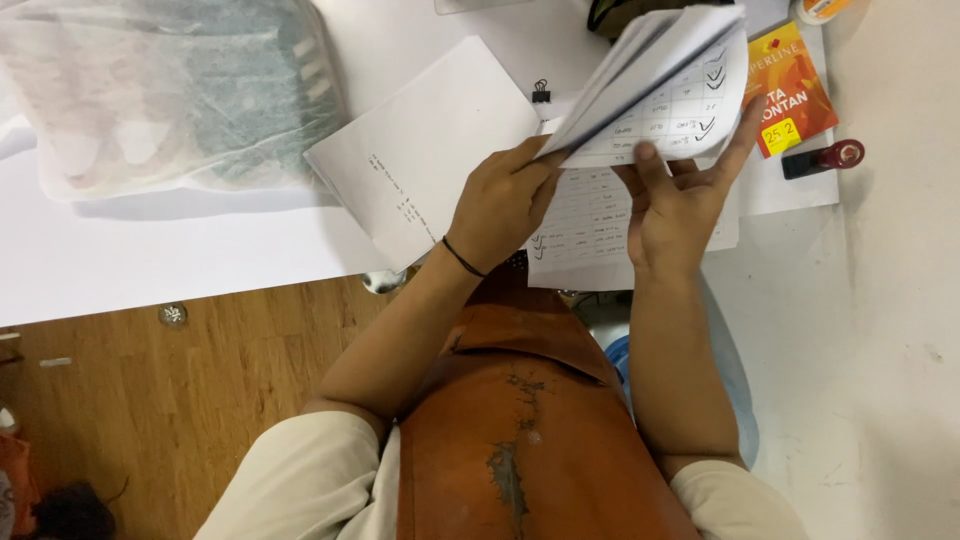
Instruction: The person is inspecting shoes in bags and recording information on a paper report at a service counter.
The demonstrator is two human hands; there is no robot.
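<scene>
My left hand (pixel 500 200), with a thin black band at the wrist, pinches the lower edge of a sheaf of white printed sheets (pixel 660 85) and lifts them up in a fan. My right hand (pixel 675 195) supports the same sheaf from below, its thumb pressed on a page with a ruled table and check marks and its fingers spread behind. Another ruled sheet with check marks (pixel 585 225) lies flat under both hands. A white sheet with a few handwritten lines (pixel 420 150) lies just left of my left hand.
A translucent plastic bag with grey contents (pixel 170 90) sits at the top left on the white table (pixel 150 250). An orange card (pixel 790 85), a black-and-red stamp (pixel 825 158) and a black binder clip (pixel 541 92) lie near the papers. Wooden floor (pixel 200 400) is below; an orange-brown apron (pixel 520 440) covers my lap.
</scene>
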